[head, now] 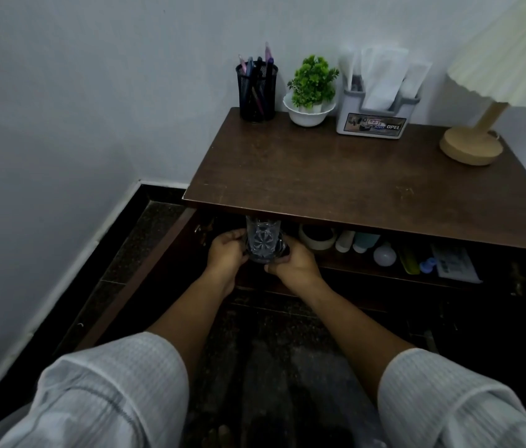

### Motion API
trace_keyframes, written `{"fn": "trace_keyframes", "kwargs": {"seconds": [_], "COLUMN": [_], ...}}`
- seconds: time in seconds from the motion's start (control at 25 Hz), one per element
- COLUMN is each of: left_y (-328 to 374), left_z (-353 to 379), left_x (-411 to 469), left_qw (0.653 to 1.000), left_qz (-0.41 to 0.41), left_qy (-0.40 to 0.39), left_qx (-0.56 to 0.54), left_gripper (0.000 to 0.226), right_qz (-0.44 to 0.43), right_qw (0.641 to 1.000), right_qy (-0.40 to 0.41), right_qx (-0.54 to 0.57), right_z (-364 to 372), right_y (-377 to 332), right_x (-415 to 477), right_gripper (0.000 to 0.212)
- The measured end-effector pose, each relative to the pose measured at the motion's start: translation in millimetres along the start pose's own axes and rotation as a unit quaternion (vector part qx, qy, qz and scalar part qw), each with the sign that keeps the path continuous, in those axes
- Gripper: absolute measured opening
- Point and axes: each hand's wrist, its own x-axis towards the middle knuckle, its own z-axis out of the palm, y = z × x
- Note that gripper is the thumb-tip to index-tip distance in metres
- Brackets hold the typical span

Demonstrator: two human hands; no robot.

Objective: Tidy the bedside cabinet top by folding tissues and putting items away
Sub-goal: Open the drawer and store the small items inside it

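Both hands, left hand [226, 253] and right hand [294, 265], clasped a clear cut-pattern glass tumbler [262, 238] beneath the dark brown wooden cabinet top [336, 179], beside a tape roll [317, 237].

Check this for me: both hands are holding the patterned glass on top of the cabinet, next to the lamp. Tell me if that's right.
Not quite. Both hands, left hand and right hand, do hold the patterned glass, but it is below the cabinet top, at the open shelf beside the tape roll, not next to the lamp. The head view shows it.
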Motion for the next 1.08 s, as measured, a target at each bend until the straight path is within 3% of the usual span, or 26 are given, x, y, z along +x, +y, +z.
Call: {"fn": "trace_keyframes", "kwargs": {"seconds": [0.2,0.44,0.68,1.08], "left_y": [2.0,1.4,4.7,5.6], "left_z": [-0.9,4.1,5.8,1.0], "left_x": [-0.7,-8.9,-1.3,14.0], "left_qw": [0.999,0.998,0.997,0.996], "left_qz": [-0.014,-0.049,-0.048,-0.037], "left_qy": [0.022,0.029,0.021,-0.034], "left_qx": [-0.027,-0.027,-0.064,-0.078], "left_gripper": [0.049,0.046,0.044,0.06], "right_qz": [0.05,0.136,0.142,0.151], "right_qw": [0.995,0.961,0.942,0.924], "right_qy": [0.046,0.061,0.043,-0.001], "right_qx": [0.069,0.235,0.3,0.352], "right_z": [11.2,6.9,4.9,-1.5], "right_y": [0.7,-2.3,-8.0,-7.1], "right_x": [0.3,-1.7,8.0,18.4], "right_gripper": [0.055,0.055,0.051,0.064]}}
